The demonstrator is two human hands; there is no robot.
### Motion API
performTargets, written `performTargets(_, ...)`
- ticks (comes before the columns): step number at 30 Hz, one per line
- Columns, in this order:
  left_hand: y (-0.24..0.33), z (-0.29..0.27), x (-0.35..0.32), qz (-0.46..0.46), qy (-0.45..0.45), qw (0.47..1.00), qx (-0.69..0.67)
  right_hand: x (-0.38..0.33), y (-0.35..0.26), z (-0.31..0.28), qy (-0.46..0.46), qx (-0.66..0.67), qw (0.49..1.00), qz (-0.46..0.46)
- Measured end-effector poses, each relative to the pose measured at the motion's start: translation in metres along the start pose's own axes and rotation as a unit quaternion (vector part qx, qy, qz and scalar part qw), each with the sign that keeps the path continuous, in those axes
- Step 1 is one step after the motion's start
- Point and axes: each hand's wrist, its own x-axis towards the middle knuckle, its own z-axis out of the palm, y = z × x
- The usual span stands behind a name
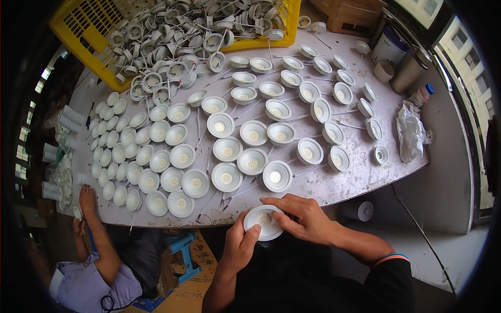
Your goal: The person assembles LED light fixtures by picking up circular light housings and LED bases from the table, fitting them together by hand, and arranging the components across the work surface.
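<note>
In front of my body, at the table's near edge, I hold a round white LED downlight [268, 232] with its dotted face up. My left hand [236, 248] grips its left side, thumb on the front rim. My right hand [309, 221] closes on the right side, thumb tip in the recess and forefinger along the far rim. The undersides of my fingers are hidden. Just beyond, a similar downlight [277, 177] rests on the table, beside rows of matching ones [226, 177] with grey leads trailing from them.
A yellow crate [86, 39] at the back spills a heap of white lamp parts [177, 47] onto the table [365, 180]. At right are a plastic bag [409, 130], a bottle [420, 95] and a metal flask [412, 70]. A co-worker [99, 281] sits at left near a blue stool [183, 255].
</note>
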Motion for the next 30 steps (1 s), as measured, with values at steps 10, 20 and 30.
performTargets(10, -0.014, -0.001, 0.011, -0.035, -0.070, 0.989, -0.124, 0.000, 0.002, -0.015, -0.060, 0.020, 0.993, 0.100)
performTargets(20, -0.048, 0.021, 0.031, -0.066, -0.089, 0.994, -0.027, -0.010, -0.005, -0.040, -0.053, -0.292, 0.945, -0.140)
performTargets(30, 0.000, 0.057, 0.054, -0.002, -0.074, 0.969, -0.237, 0.005, 0.026, -0.200, 0.134, -0.316, 0.938, -0.049)
